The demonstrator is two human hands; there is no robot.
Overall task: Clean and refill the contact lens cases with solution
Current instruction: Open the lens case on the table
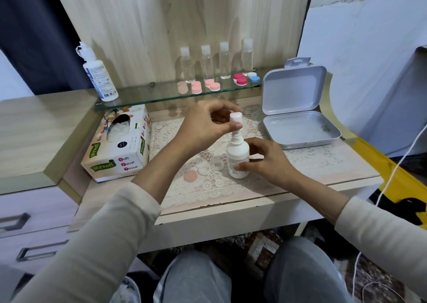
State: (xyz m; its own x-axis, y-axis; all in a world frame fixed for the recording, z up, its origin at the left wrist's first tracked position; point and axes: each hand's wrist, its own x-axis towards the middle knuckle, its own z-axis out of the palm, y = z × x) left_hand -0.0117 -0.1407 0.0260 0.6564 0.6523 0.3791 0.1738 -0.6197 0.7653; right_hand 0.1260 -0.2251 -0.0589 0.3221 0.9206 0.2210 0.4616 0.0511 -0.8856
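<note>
A small white solution bottle point(237, 158) stands upright on the lace mat point(300, 162). My right hand point(265, 162) grips its body from the right. My left hand point(208, 123) pinches the white cap point(235, 118) just above the bottle's nozzle. An open clear lens case point(211, 166) lies on the mat left of the bottle, with a pink lid point(190, 175) beside it. On the glass shelf point(143, 95) sit pink lens cases point(196, 87), a red case point(240, 79) and a blue-and-white case point(253, 77).
A large solution bottle point(99, 76) stands at the shelf's left end. Several clear travel bottles point(216, 62) line the back. A tissue box point(120, 143) sits left of the mat, an open grey box point(298, 115) at the right. White cable point(399, 164) hangs right.
</note>
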